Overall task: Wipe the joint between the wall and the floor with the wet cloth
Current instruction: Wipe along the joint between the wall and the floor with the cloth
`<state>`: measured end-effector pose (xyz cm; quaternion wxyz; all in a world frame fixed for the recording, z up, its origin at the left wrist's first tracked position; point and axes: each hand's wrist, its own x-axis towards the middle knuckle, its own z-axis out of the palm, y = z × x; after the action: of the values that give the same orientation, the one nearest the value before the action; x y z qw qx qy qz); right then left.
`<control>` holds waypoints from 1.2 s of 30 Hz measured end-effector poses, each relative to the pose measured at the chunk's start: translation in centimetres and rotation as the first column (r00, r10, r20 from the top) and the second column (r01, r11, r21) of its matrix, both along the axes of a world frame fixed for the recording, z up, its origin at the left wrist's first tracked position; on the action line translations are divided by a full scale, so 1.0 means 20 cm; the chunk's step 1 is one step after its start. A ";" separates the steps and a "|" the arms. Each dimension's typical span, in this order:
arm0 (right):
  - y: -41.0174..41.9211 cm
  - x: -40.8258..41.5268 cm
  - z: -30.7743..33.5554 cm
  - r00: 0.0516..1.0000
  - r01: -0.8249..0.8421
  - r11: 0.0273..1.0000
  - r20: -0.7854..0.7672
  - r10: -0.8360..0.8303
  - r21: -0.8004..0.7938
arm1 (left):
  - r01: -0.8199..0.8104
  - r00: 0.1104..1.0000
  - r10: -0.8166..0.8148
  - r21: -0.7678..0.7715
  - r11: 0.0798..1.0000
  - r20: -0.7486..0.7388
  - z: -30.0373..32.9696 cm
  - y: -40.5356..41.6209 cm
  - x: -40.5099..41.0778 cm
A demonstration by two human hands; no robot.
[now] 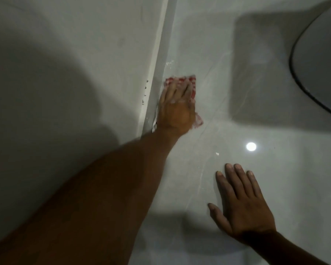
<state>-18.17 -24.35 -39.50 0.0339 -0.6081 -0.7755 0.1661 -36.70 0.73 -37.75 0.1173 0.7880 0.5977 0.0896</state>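
Note:
A red-and-white checked cloth (pixel 182 80) lies flat on the glossy grey floor, right beside the joint (pixel 157 73) where the pale wall meets the floor. My left hand (pixel 175 106) presses down on the cloth with fingers spread, its edge against the skirting strip. Most of the cloth is hidden under that hand; corners show past the fingertips and by the wrist. My right hand (pixel 241 205) rests flat and open on the floor, nearer to me and to the right, holding nothing.
The wall (pixel 65 54) fills the left side, with small dark chips (pixel 144 92) along the skirting. White residue (pixel 169 63) marks the floor just beyond the cloth. A dark-rimmed rounded object (pixel 317 64) sits at the upper right. A lamp reflection (pixel 251 146) shines on the tiles.

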 end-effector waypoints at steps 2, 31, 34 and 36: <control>0.00 0.00 0.00 1.000 0.004 1.000 0.005 -0.004 -0.012 | 0.014 0.999 -0.015 -0.013 1.000 -0.039 0.01 -0.19 -0.02; 0.00 -0.01 -0.02 1.000 0.003 0.997 0.014 -0.004 0.074 | 0.279 0.863 -0.264 -0.029 0.960 -0.430 0.01 0.51 0.15; 0.01 0.00 -0.01 1.000 0.005 0.997 0.009 -0.006 0.077 | 0.073 0.913 -0.091 -0.060 0.996 -0.398 0.00 0.50 0.11; 0.01 0.00 0.00 1.000 0.012 0.997 0.007 -0.013 0.071 | 0.001 0.925 -0.029 -0.073 0.997 -0.378 0.00 0.47 0.09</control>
<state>-18.25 -24.19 -39.56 0.0534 -0.6120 -0.7772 0.1361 -34.89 10.17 -37.67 0.0286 0.7904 0.6058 -0.0866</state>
